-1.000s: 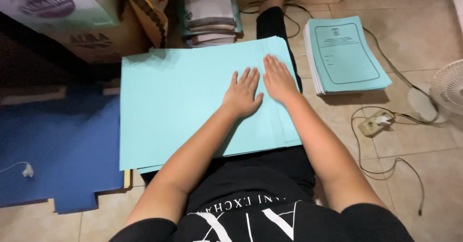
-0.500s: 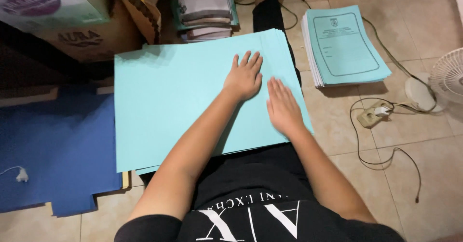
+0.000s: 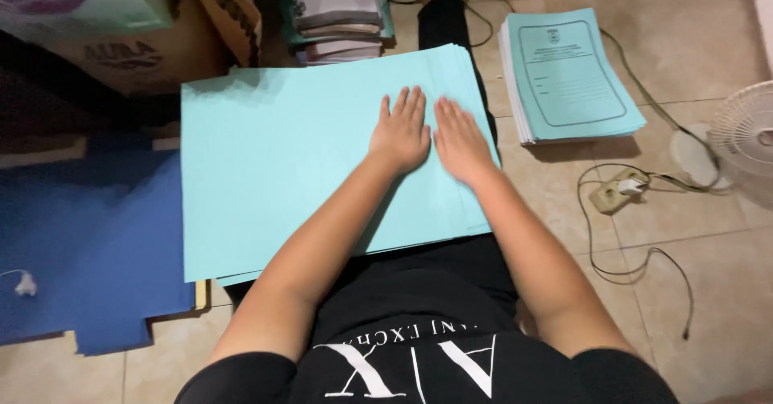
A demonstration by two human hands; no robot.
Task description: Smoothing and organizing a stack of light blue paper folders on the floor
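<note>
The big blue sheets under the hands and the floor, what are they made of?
The sheets look like thin matte paper or light card: flat, pale turquoise, stacked with slim edges showing. Both hands, left and right, lie flat on them. The floor looks like glazed beige tile, with joint lines and a slight sheen.

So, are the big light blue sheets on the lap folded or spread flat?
Spread flat: the light blue sheets lie open, both palms pressing on them.
</note>
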